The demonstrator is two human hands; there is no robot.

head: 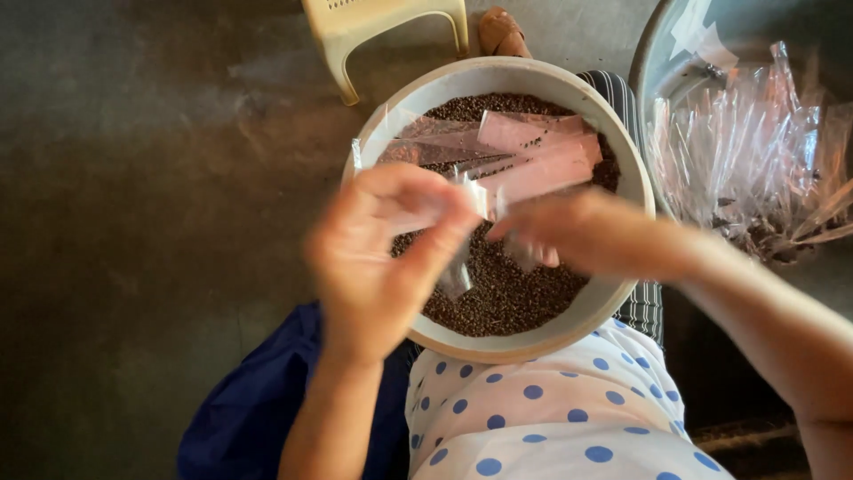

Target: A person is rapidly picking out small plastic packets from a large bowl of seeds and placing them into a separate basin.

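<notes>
On my far left there is only the bare grey floor (133,178), and below it a fold of dark blue cloth (258,400) beside my left forearm. My left hand (382,258) hangs over the near-left rim of the round pale bowl (635,178) on my lap, its fingers and thumb pinched shut on a small clear plastic bag (462,213). The bag sits between my two hands, above the dark seeds (506,293) that fill the bowl. My right hand (595,236) comes in from the right, almost meeting the left, with its fingertips closed on the same bag from the other side. Both hands are blurred, so I cannot make out just where each finger lies, and the bag's lower end is hard to follow against the seeds. Farther back in the bowl lie more flat clear bags (524,156), overlapping; I count about three or four, not surely. Beyond the bowl stands one pale plastic stool (382,27), cut off by the top edge, with one sandalled foot (502,31) beside it. On my far right a second, grey basin (662,53), cut off by the edge, holds a heap of clear bags (755,151), too many and too tangled to count. My white, blue-dotted clothing (551,418) fills the lower middle.
</notes>
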